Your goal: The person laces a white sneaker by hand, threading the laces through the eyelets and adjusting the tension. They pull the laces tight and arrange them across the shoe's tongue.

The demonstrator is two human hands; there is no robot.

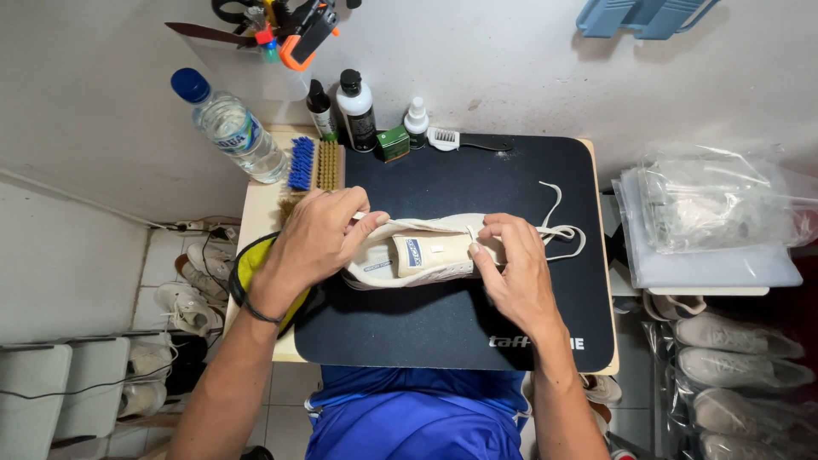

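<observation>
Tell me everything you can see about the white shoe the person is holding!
The shoe is a cream-white sneaker lying on the dark mat, toe end to the right, opening facing up so its pale insole and tongue show. It looks like soft fabric or leather. Its white laces are loose and trail off to the right. The left hand grips the heel end, and the right hand presses on the tongue near the laces.

A cream fabric sneaker (417, 254) with woven cotton-like laces lies on a matt black rubbery mat (443, 324); behind it, a clear glossy plastic water bottle (234, 128) and a wooden-backed bristle brush (315, 166).
</observation>
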